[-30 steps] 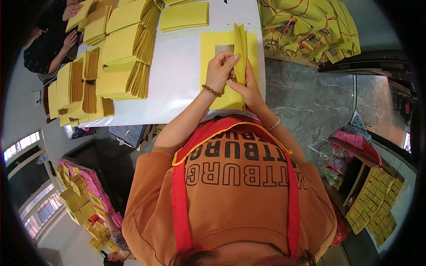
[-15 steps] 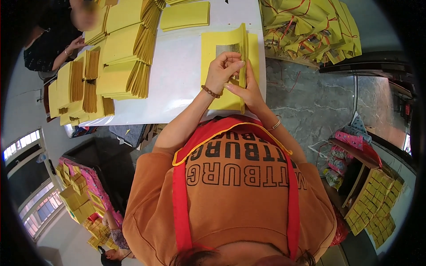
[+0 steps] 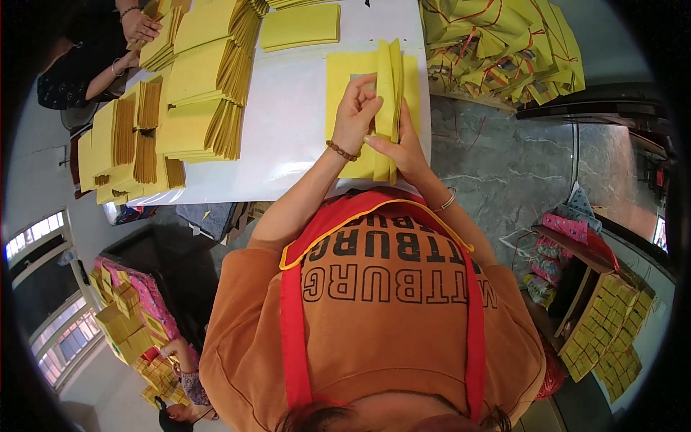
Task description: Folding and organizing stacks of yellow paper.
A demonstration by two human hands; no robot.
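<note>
Yellow paper sheets (image 3: 392, 65) stand on edge in a thin folded bundle, their upper edges fanned slightly apart. My right hand (image 3: 407, 147) grips this bundle from its right side, thumb across the near part and fingers behind. At the left of the bundle is my left hand (image 3: 358, 111), its fingers curled and thumb bent against the leftmost yellow sheet, which bows out toward it. Under both hands lies a flat yellow sheet (image 3: 336, 79) with a grey printed patch, partly covered by my left fingers.
Thick stacks of folded yellow paper (image 3: 198, 83) fill the left of the white table (image 3: 281, 129). Another flat yellow stack (image 3: 300, 27) lies farther back. A heap of yellow paper with red ties (image 3: 504, 50) sits at right. A co-worker's hands (image 3: 138, 27) touch stacks at far left.
My left hand has shifted slightly left, and a yellow sheet has come away from the bundle toward it. My right hand stays put. The co-worker's hand has come onto the far-left stack.
</note>
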